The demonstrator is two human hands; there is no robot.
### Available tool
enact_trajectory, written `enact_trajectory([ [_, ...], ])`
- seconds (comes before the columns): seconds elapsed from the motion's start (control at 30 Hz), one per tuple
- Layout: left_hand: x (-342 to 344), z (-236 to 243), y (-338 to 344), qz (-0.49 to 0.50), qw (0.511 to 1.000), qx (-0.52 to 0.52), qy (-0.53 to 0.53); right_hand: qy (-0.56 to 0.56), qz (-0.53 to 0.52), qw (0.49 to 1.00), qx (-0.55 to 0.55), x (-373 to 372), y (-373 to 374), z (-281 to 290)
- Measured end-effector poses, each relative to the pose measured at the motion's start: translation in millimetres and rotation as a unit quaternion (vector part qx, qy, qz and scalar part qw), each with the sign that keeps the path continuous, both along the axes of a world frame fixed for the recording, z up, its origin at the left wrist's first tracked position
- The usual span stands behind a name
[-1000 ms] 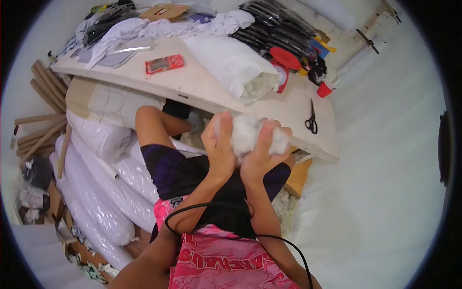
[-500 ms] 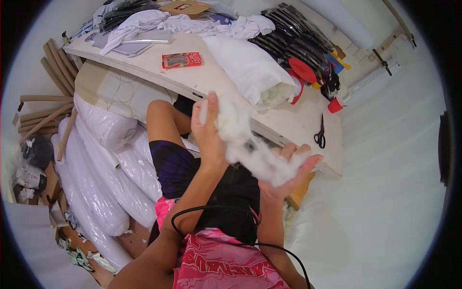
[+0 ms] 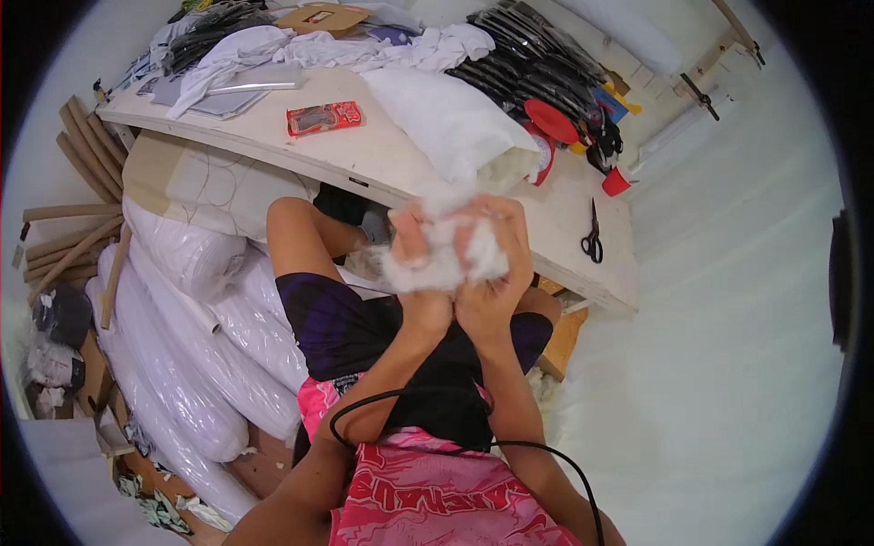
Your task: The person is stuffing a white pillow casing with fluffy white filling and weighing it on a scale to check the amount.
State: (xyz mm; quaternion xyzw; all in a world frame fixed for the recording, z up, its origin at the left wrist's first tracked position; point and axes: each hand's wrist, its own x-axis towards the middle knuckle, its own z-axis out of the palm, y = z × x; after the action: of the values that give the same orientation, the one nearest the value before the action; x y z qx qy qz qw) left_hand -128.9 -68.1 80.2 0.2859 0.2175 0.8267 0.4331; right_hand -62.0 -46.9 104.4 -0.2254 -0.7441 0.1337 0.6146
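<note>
A clump of fluffy white fibre stuffing (image 3: pixel 443 266) is squeezed between my two hands in front of my lap. My left hand (image 3: pixel 422 296) closes on its left part, thumb across the front. Fingers of my right hand (image 3: pixel 499 289) curl over the right part. The wrists are close together, and motion blurs the fingertips a little. Just beyond the hands, on the table (image 3: pixel 391 173), lies a white fabric case (image 3: pixel 446 118), its open end toward me with stuffing showing inside.
Black scissors (image 3: pixel 593 238) lie at the table's right end, near a red cup (image 3: pixel 616 181). A red packet (image 3: pixel 324 118) sits left of the case. Black plastic-wrapped packs (image 3: pixel 537 64) are piled behind. Plastic-wrapped rolls (image 3: pixel 173 364) and brown cardboard tubes (image 3: pixel 82 237) are at the left.
My hands have come together from apart. The stretched stuffing between them is now bunched into a compact clump. My right hand moved up and left, and the view shifted slightly.
</note>
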Motion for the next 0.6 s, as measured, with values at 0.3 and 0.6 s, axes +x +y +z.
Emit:
enact_trajectory([
  [0.3, -18, -14, 25, 0.003, 0.986, 0.014, -0.168, 0.327, -0.006, 0.931, -0.162, 29, 16, -26],
  [0.6, -2, 8, 25, 0.08, 0.996, 0.021, -0.029, 0.181, 0.004, 0.95, -0.254, 17, 1, 7],
])
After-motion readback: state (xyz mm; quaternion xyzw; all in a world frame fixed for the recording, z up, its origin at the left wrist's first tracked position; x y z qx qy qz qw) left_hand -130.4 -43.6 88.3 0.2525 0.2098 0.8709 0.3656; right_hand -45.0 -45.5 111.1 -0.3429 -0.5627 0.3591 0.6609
